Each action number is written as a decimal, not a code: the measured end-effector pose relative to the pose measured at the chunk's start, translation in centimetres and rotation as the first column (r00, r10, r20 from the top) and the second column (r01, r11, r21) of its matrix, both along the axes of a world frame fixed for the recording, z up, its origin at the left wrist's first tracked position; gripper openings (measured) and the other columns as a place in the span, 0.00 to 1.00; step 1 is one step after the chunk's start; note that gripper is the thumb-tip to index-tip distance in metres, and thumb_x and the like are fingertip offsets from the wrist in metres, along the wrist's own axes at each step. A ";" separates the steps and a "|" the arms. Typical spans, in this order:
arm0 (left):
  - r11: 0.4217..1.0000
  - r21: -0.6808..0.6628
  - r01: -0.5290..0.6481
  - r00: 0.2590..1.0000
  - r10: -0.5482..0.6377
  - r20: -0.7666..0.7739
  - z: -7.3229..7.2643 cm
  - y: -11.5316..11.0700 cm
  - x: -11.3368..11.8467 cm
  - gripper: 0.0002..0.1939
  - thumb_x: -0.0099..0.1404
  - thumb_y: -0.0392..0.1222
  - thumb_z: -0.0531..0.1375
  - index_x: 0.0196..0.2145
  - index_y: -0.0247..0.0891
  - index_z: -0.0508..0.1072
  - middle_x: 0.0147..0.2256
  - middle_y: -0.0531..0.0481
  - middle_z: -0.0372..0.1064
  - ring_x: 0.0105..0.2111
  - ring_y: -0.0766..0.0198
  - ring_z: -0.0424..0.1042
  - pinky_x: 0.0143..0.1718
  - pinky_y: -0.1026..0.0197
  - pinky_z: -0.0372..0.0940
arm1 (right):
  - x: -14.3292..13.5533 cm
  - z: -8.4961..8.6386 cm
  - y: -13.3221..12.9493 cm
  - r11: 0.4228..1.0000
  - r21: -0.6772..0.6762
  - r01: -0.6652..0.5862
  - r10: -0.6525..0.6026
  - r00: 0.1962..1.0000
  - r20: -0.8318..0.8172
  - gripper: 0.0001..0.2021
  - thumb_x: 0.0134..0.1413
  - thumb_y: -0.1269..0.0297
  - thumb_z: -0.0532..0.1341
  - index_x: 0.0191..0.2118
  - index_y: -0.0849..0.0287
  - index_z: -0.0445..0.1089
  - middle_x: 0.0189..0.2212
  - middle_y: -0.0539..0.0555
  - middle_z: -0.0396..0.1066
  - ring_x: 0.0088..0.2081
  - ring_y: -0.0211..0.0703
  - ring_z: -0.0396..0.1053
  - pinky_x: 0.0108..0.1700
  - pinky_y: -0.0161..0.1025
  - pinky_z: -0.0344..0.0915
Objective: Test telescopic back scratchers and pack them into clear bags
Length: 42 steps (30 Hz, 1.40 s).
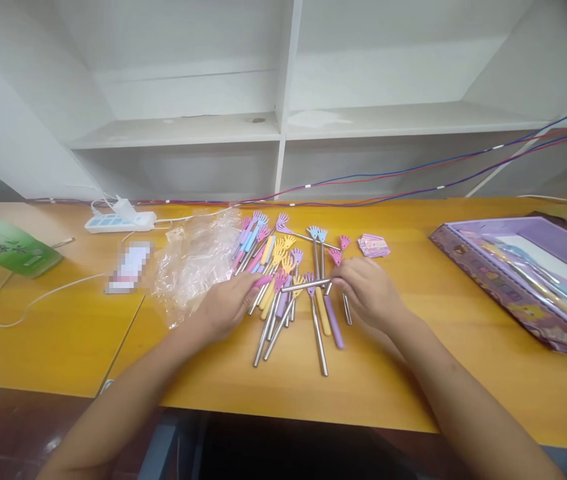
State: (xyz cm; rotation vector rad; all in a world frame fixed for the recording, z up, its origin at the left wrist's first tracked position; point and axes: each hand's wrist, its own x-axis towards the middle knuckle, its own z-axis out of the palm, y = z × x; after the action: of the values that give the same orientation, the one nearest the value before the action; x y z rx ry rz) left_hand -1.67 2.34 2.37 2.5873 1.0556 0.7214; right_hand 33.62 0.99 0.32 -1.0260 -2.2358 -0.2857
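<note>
My left hand [228, 303] is closed around the pink handle [262, 282] of a small back scratcher at the left side of the pile. A silver rod [306, 286] lies level between my two hands. My right hand [363, 288] has its fingers pinched at the rod's right end, beside a pink claw head [335, 256]. Around and under them are several back scratchers with yellow, blue, pink and purple claw heads. A yellow handle [323, 312] and a purple handle [334, 323] point toward the front edge.
Clear plastic bags [193, 263] lie left of the pile, near a phone [130, 267], a power strip [120, 221] and a green packet [8, 245]. Small cards [374, 245] and a purple box [513, 300] with wrapped scratchers are at the right. Cables run along the back.
</note>
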 end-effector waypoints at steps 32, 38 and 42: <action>0.913 0.392 0.112 0.980 -0.167 0.110 -0.6 0.8 -0.4 0.10 0.76 0.40 0.64 0.53 0.42 0.81 0.41 0.49 0.76 0.29 0.70 0.71 0.31 0.66 0.68 | 0.0 -0.4 -0.7 0.996 0.056 -0.075 0.066 0.985 0.159 0.11 0.77 0.68 0.56 0.50 0.60 0.77 0.29 0.51 0.70 0.30 0.40 0.63 0.32 0.39 0.55; 0.924 0.361 0.124 0.973 -0.184 0.136 -0.8 0.6 -0.1 0.07 0.75 0.39 0.65 0.49 0.40 0.81 0.41 0.48 0.77 0.33 0.68 0.76 0.34 0.65 0.72 | -0.9 -0.2 -1.0 0.993 0.076 -0.086 0.073 0.984 0.161 0.10 0.77 0.68 0.57 0.47 0.60 0.76 0.29 0.51 0.70 0.29 0.39 0.63 0.32 0.39 0.53; 0.937 0.326 0.129 0.971 -0.186 0.151 -1.1 0.6 -0.1 0.06 0.75 0.40 0.65 0.47 0.40 0.81 0.41 0.48 0.77 0.34 0.68 0.77 0.35 0.65 0.73 | -1.3 -0.2 -1.1 0.991 0.079 -0.108 0.095 0.983 0.155 0.10 0.77 0.70 0.56 0.47 0.60 0.76 0.29 0.51 0.71 0.28 0.39 0.63 0.31 0.40 0.53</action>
State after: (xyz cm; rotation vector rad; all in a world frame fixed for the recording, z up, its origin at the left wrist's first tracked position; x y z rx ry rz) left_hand -1.73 2.95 1.27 2.7590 0.7158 1.1372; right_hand 32.29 -0.07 0.14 -0.8659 -2.3800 -0.4248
